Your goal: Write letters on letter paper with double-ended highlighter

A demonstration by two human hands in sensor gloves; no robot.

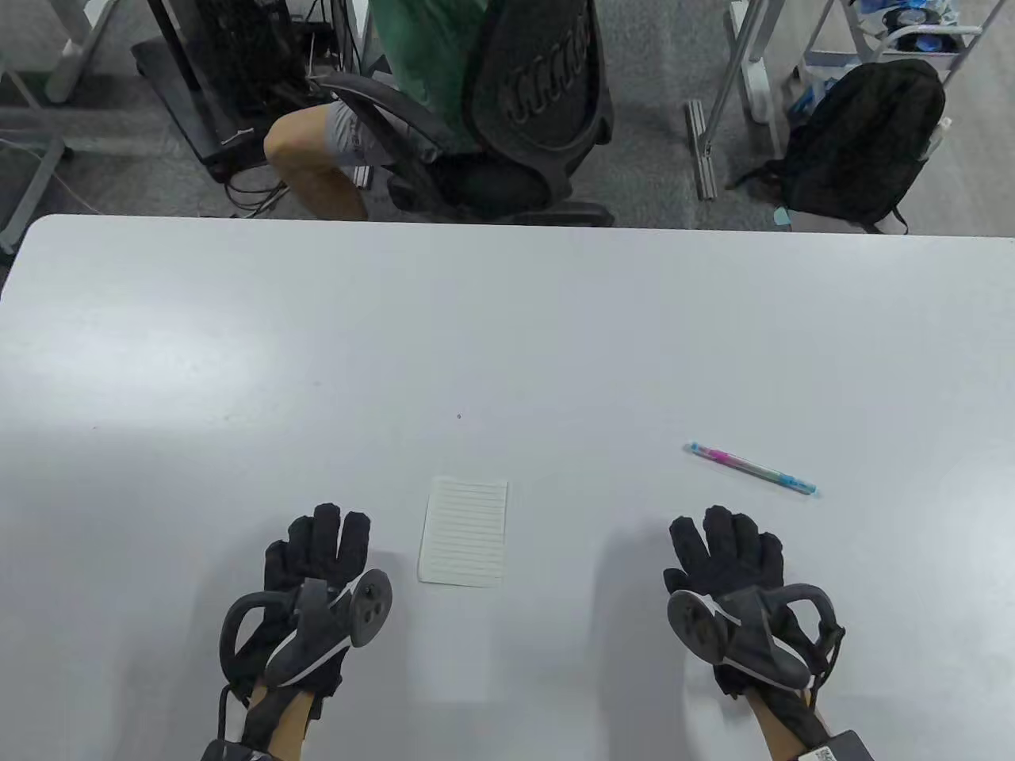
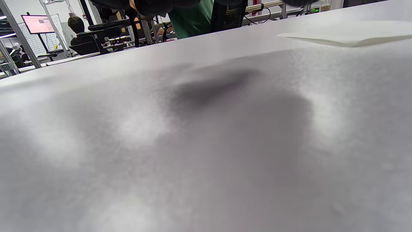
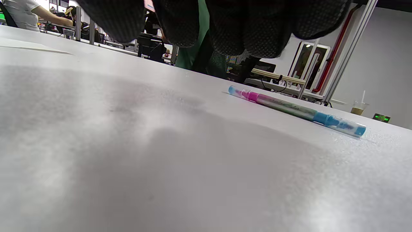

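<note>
A small sheet of lined letter paper (image 1: 465, 531) lies flat on the white table (image 1: 507, 357) near its front, between my two hands. The double-ended highlighter (image 1: 750, 468), pink at one end and blue at the other, lies capped on the table to the right of the paper. My left hand (image 1: 321, 551) rests palm down just left of the paper, fingers straight, holding nothing. My right hand (image 1: 725, 547) lies flat below the highlighter, a short gap from it. In the right wrist view the highlighter (image 3: 296, 111) lies beyond my fingertips (image 3: 244, 29). The paper's edge (image 2: 347, 37) shows in the left wrist view.
Beyond the table's far edge a person in a green shirt sits in a black office chair (image 1: 523, 119). A black backpack (image 1: 860, 143) stands on the floor at the far right, beside metal frame legs.
</note>
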